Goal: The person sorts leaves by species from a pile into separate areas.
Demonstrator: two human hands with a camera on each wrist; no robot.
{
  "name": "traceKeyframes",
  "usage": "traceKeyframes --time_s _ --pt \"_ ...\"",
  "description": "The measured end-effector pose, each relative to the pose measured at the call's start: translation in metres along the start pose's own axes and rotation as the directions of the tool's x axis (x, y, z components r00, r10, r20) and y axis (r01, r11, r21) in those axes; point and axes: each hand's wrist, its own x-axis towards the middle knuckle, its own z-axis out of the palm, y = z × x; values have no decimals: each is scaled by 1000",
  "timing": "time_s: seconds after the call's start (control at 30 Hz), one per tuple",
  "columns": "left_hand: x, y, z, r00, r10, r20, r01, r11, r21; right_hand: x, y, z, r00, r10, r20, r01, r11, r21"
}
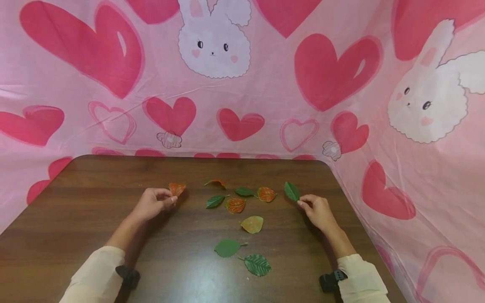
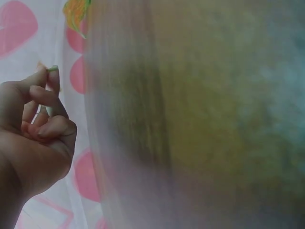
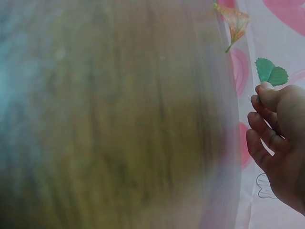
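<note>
At the left of the head view, my left hand (image 1: 154,203) pinches an orange leaf (image 1: 177,189) between thumb and fingers. The left wrist view shows that hand (image 2: 38,129) with a bit of green stem at its fingertips. On the right, my right hand (image 1: 317,210) pinches a green leaf (image 1: 291,191) by its lower end, the blade pointing up and away. In the right wrist view this green leaf (image 3: 271,72) appears folded along its middle, above the thumb. Between the hands lie orange leaves (image 1: 235,205) and green leaves (image 1: 215,201).
The brown wooden table (image 1: 182,261) carries several more leaves, among them a yellowish leaf (image 1: 252,224), a smooth green leaf (image 1: 227,248) and a ribbed dark green leaf (image 1: 257,264) nearer the front. A pink cloth (image 1: 212,94) with hearts and rabbits hangs behind and along the right side.
</note>
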Motion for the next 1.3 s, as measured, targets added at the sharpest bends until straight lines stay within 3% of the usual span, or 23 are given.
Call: traceKeyframes --time_s 0.13,0.37,0.73,1.07,1.3 --pt "3 2 -1 998 -69 4 69 998 -11 2 1 1 1000 28 8 -28 1000 2" --pt "11 4 3 995 -103 -3 103 995 -11 5 1 2 998 64 8 -64 998 -1" --pt "18 2 1 973 -232 8 232 970 -76 9 6 7 994 113 5 -113 994 8" --pt "23 0 1 970 -244 1 242 964 -105 14 7 9 988 152 -5 -152 988 9" --pt "25 0 1 969 -247 2 247 966 -79 15 8 9 984 176 -2 -176 984 6"
